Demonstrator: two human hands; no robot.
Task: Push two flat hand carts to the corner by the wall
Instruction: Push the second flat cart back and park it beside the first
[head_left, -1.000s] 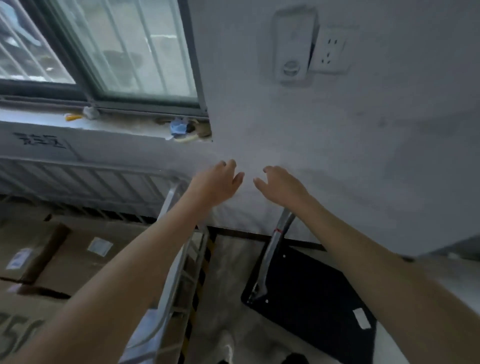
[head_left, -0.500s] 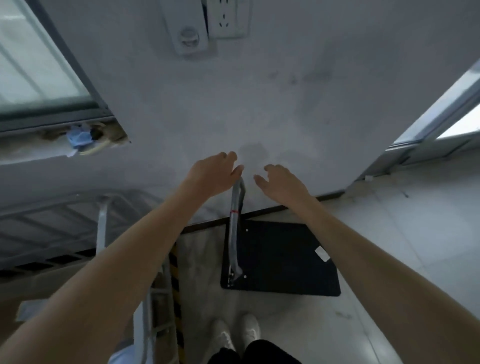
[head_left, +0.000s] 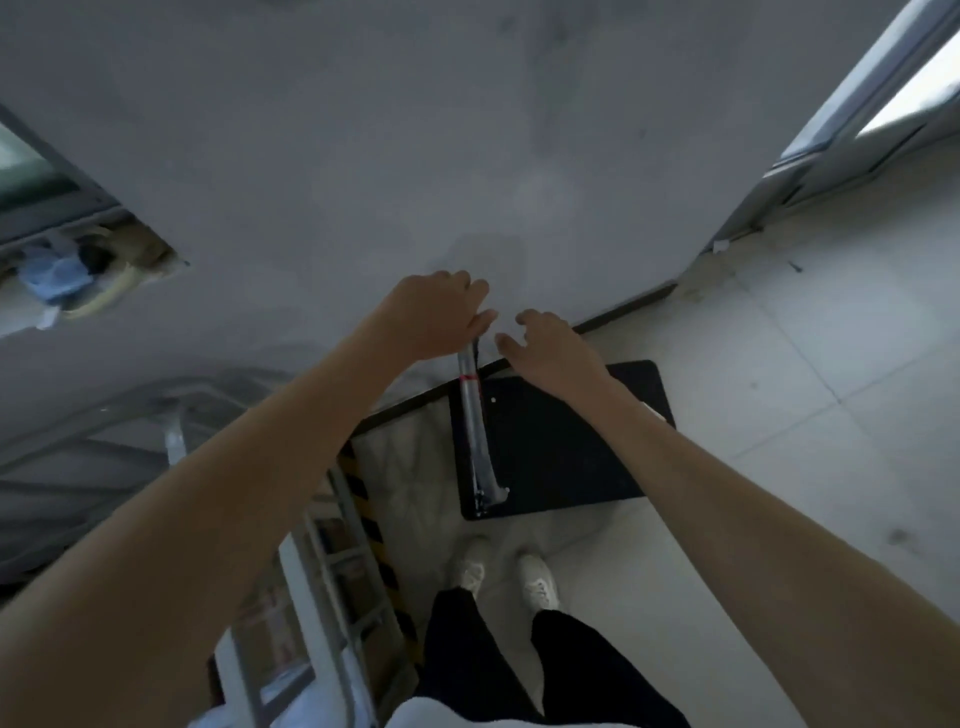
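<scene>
A flat hand cart stands against the grey wall (head_left: 467, 156), its black deck (head_left: 566, 452) on the floor ahead of my feet. Its silver handle (head_left: 471, 415), marked with a red band, rises from the deck's left end. My left hand (head_left: 434, 317) sits over the top of the handle with fingers curled round it. My right hand (head_left: 550, 348) hovers just right of the handle above the deck, fingers loosely bent, holding nothing. A second flat cart is not clearly in view.
A silver metal frame with rails (head_left: 332, 561) stands close at the lower left, beside yellow-black floor tape (head_left: 371, 525). A window ledge with a blue item (head_left: 57, 270) is at the left. A door frame (head_left: 831, 130) and pale tiled floor (head_left: 805, 415) lie to the right.
My view has swung right and down, away from the window. The left hand has come down onto the top of the cart handle; the right hand stays beside it.
</scene>
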